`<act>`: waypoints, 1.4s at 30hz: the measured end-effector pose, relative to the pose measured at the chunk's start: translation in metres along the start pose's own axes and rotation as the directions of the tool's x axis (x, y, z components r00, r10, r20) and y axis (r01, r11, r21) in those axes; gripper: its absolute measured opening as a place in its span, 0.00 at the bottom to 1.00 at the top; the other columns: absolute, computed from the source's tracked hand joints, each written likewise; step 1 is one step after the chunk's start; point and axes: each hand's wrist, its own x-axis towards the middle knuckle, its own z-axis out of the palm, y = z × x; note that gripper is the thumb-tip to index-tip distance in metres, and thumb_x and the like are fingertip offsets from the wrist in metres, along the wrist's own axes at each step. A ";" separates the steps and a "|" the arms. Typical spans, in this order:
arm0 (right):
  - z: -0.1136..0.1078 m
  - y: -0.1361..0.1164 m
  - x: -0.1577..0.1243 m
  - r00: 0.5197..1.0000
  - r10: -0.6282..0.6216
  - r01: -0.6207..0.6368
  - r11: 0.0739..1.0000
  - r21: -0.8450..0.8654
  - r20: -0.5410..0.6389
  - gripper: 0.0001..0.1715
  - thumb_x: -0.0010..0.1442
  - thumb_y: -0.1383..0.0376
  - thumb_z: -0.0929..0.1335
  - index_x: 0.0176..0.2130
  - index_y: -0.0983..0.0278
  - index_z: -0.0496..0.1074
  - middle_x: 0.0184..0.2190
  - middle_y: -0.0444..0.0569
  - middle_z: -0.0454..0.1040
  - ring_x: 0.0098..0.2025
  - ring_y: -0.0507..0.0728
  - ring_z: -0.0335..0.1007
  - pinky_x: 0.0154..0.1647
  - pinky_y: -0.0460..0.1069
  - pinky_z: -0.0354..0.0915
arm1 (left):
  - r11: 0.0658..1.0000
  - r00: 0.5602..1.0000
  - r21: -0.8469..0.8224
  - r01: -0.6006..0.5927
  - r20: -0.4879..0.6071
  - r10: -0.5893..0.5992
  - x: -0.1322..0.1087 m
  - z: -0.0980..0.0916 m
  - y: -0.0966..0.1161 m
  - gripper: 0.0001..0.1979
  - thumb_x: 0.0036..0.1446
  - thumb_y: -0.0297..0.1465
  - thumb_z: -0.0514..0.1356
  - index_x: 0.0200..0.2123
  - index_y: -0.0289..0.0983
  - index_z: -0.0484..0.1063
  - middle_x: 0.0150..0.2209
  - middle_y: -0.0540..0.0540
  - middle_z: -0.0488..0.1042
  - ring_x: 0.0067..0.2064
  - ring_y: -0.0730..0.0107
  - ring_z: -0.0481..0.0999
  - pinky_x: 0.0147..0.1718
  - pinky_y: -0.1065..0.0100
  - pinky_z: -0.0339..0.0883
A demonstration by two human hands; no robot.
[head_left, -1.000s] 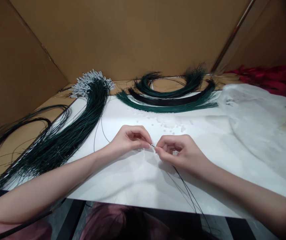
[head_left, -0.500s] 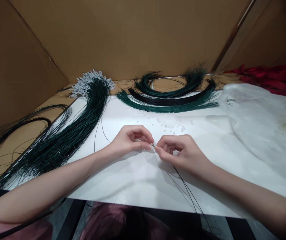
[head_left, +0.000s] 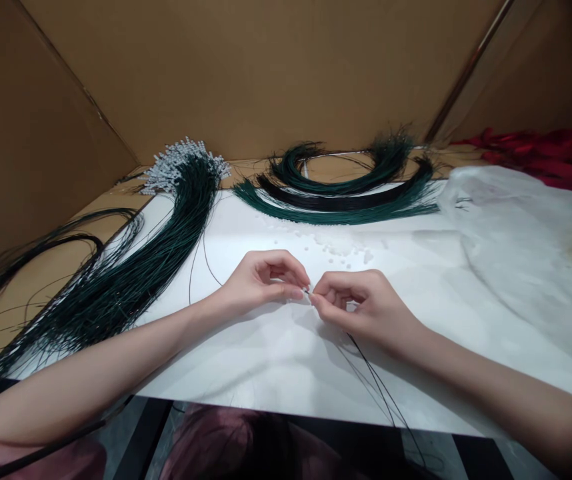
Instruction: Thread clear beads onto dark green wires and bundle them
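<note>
My left hand is closed in a pinch on a small white bead at its fingertips. Facing it, almost touching, my right hand pinches thin dark wires near their tips. The wires run out below that palm and hang past the table's front edge. Just behind both hands, loose white beads lie scattered on the white tabletop. Exactly how bead and wire tips meet is too small to make out.
To the left lies a thick bundle of green wires tipped with white beads. Curved bundles of green and black wire rest at the back. Clear plastic bag and red ribbons occupy the right. Cardboard walls enclose the table.
Hardly anything differs. Both hands keep their pinch, with only a very slight shift at the fingertips.
</note>
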 end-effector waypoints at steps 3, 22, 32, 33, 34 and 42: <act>0.000 0.001 0.001 1.000 -0.007 0.007 1.000 -0.012 -0.008 0.08 0.57 0.68 0.67 0.26 0.66 0.71 0.18 0.40 0.61 0.21 0.47 0.55 0.23 0.44 0.54 | 0.998 0.999 0.057 -0.025 -0.023 0.026 -0.001 0.002 0.001 0.07 0.49 0.28 0.70 0.32 0.34 0.77 0.32 0.47 0.78 0.33 0.74 0.76 0.35 0.73 0.70; 0.000 0.010 0.003 0.998 0.051 -0.047 0.996 0.081 -0.044 0.08 0.62 0.60 0.68 0.36 0.63 0.69 0.21 0.40 0.68 0.21 0.49 0.64 0.25 0.45 0.63 | 0.990 0.992 0.098 -0.099 -0.066 0.105 -0.003 0.006 0.001 0.06 0.56 0.30 0.65 0.38 0.35 0.75 0.35 0.48 0.76 0.36 0.75 0.75 0.38 0.74 0.68; 0.000 0.005 0.001 0.987 0.157 -0.160 0.930 0.331 0.035 0.17 0.67 0.55 0.63 0.32 0.64 0.65 0.24 0.43 0.68 0.23 0.48 0.65 0.25 0.43 0.63 | 0.991 0.992 0.074 -0.115 -0.052 0.119 -0.003 0.004 -0.004 0.08 0.57 0.29 0.65 0.40 0.35 0.74 0.36 0.47 0.76 0.37 0.74 0.75 0.39 0.73 0.68; 0.000 0.005 0.001 0.987 0.153 -0.163 0.934 0.319 0.054 0.16 0.67 0.56 0.64 0.33 0.64 0.66 0.24 0.43 0.69 0.23 0.48 0.65 0.25 0.43 0.63 | 0.990 0.991 0.077 -0.117 -0.049 0.121 -0.003 0.004 -0.004 0.08 0.57 0.29 0.65 0.40 0.35 0.74 0.36 0.47 0.76 0.37 0.74 0.75 0.39 0.73 0.68; -0.001 0.006 0.002 0.986 0.151 -0.166 0.938 0.304 0.072 0.14 0.66 0.57 0.65 0.33 0.64 0.66 0.24 0.43 0.69 0.23 0.48 0.65 0.26 0.44 0.62 | 0.989 0.991 0.084 -0.119 -0.049 0.123 -0.004 0.004 -0.004 0.08 0.57 0.29 0.65 0.40 0.35 0.74 0.36 0.47 0.76 0.37 0.75 0.75 0.39 0.74 0.68; -0.001 0.011 0.005 0.974 0.180 -0.215 0.925 0.314 0.137 0.09 0.62 0.63 0.67 0.32 0.65 0.67 0.23 0.43 0.70 0.22 0.48 0.65 0.23 0.43 0.61 | 0.965 0.989 0.236 -0.113 -0.063 0.132 0.007 -0.008 0.003 0.10 0.60 0.35 0.61 0.41 0.35 0.74 0.37 0.45 0.77 0.38 0.71 0.75 0.38 0.71 0.67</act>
